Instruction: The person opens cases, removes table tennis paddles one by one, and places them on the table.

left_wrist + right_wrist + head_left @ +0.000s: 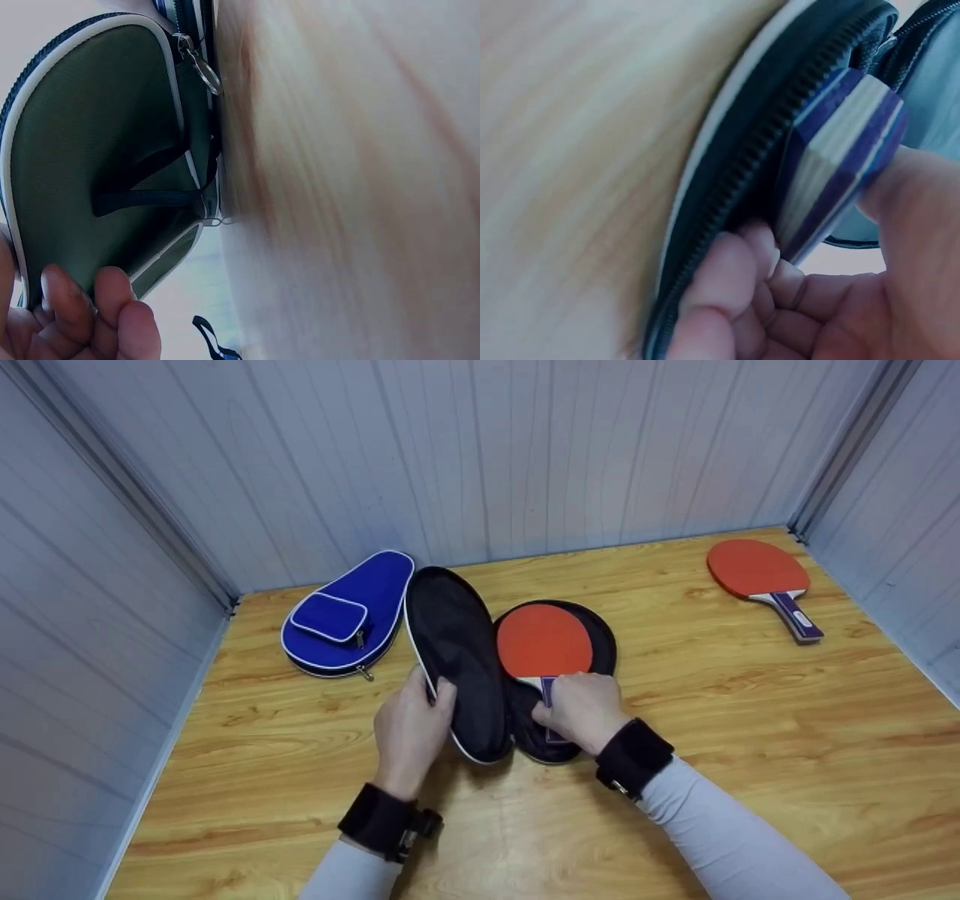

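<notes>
Toward the far edge of the wood-grained table (750, 720), my left hand (411, 727) pinched back half the black, white-piped fabric case (461, 652); my right hand (585, 706) gripped the round orange paddle (544, 641) in the other, handle (844, 135) best kept off the zip teeth (762, 146).

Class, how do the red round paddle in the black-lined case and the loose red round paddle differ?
The red round cased paddle sits in the open black-lined case; the red round loose paddle lies on the wooden tabletop. The right hand grips the cased paddle; no hand touches the loose paddle. Both show red faces and purple handles.
</notes>
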Available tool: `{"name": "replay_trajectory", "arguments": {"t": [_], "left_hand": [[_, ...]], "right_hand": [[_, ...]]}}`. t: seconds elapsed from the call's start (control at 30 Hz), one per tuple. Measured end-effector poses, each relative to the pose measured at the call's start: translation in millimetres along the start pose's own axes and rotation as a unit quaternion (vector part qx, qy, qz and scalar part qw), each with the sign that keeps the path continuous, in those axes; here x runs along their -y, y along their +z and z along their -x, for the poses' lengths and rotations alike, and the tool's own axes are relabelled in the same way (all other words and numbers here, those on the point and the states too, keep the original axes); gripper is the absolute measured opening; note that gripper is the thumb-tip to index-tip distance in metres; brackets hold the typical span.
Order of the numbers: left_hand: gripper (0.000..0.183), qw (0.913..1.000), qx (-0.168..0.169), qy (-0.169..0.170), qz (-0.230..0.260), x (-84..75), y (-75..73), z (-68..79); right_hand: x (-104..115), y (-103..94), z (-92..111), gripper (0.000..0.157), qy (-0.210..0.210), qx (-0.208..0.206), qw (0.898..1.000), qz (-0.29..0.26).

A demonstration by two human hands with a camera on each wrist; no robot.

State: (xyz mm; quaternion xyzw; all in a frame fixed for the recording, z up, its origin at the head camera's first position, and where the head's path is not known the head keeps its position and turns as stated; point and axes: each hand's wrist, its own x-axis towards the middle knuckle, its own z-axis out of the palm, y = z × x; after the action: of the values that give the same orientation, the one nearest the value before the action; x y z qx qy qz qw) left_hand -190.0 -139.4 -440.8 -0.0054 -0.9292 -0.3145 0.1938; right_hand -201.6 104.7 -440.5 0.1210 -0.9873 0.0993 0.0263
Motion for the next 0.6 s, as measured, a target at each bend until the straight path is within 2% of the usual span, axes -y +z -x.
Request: {"name": "replay_trajectory", "arguments": {"t": [0.27, 0.5, 0.6], "left_hand": [[0.021, 0.9999, -0.005, 0.012, -0.001, -1.7, 0.1, 1.2], [0.021, 0.9999, -0.009, 0.010, 0.001, -1.3, -0.2, 1.4], [0.020, 0.9999, -0.008, 0.013, 0.003, -2.1, -0.2, 1.4]], "right_hand": [[-9, -4.9, 0, 0.043, 0.029, 0.025, 0.998, -0.051], [-21, -5.9, 1, 0.040, 0.048, 0.045, 0.993, -0.101], [-26, -8.1, 2, 0.040, 0.052, 0.049, 0.992, -0.104]]}}
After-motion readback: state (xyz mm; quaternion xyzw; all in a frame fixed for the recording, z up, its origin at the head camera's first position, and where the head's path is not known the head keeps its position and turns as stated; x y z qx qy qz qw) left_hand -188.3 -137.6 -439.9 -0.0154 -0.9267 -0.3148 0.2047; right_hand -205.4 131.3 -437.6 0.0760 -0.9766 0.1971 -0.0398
